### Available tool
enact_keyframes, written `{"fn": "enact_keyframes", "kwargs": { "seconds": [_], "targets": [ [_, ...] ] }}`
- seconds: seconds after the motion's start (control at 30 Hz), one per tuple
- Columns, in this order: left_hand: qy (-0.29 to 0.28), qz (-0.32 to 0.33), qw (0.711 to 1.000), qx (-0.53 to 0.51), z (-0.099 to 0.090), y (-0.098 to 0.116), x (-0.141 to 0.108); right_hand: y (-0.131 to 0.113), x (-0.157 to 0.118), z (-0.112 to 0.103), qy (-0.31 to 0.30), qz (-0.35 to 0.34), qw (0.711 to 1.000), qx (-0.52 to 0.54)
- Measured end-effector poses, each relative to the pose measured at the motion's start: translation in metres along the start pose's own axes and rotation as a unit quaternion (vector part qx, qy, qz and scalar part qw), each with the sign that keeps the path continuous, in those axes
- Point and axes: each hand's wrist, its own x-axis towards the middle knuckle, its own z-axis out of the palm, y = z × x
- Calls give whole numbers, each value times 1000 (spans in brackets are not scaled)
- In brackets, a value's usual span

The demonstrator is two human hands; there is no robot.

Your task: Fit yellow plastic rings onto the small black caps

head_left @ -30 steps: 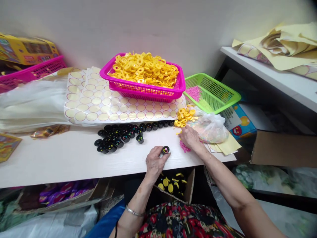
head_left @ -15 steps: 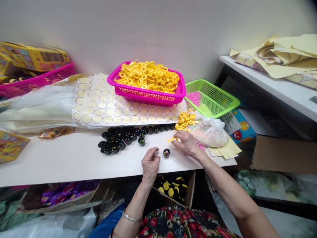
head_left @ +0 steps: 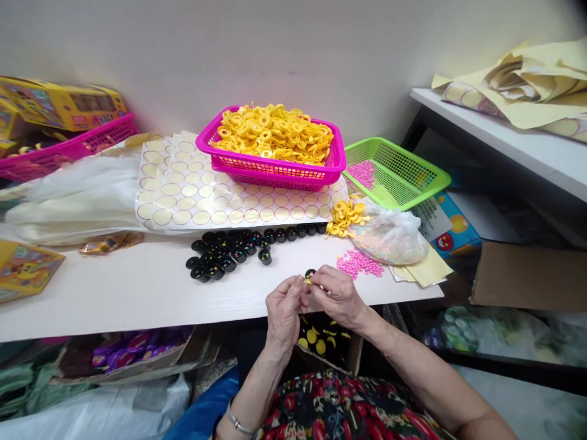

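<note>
Over the front of the table my left hand (head_left: 285,305) and my right hand (head_left: 340,294) meet, fingertips pinched together. Between them shows a bit of a small yellow plastic ring piece (head_left: 308,282), mostly covered by the fingers. Just behind the fingertips is a small black cup (head_left: 310,273), partly hidden by my right hand. Farther left, several black cups (head_left: 224,252) with coloured bits inside stand grouped, and a row of them runs along the sticker sheets. A heap of pink beads (head_left: 358,263) lies right of my right hand, with loose yellow ring pieces (head_left: 345,217) behind it.
A pink basket (head_left: 275,174) full of yellow ring pieces sits on sheets of round stickers (head_left: 183,205). Behind a tied plastic bag (head_left: 389,241) is a green basket (head_left: 408,177). Below the table edge, a carton (head_left: 355,354) holds black-and-yellow pieces.
My right hand has come left and toward me from near the loose yellow pieces, bringing one yellow ring piece to my left hand. The pink beads are now uncovered.
</note>
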Motion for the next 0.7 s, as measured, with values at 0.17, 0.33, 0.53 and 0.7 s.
{"fn": "enact_keyframes", "kwargs": {
  "seconds": [0.17, 0.33, 0.53, 0.7],
  "targets": [
    [-44, -103, 993, -27, 1, 11, -5, -10, -9, -11, 11, -165, 974, -156],
    [-47, -126, 991, -20, 3, 14, -5, -10, -22, -8, -7, -203, 960, -191],
    [-120, -151, 980, 47, -8, 17, 5, -3, -19, -17, -64, -55, 994, -67],
    [-194, -193, 958, 89, -18, 25, 10, 0, -18, -19, -168, -27, 985, 17]
  ]
}}
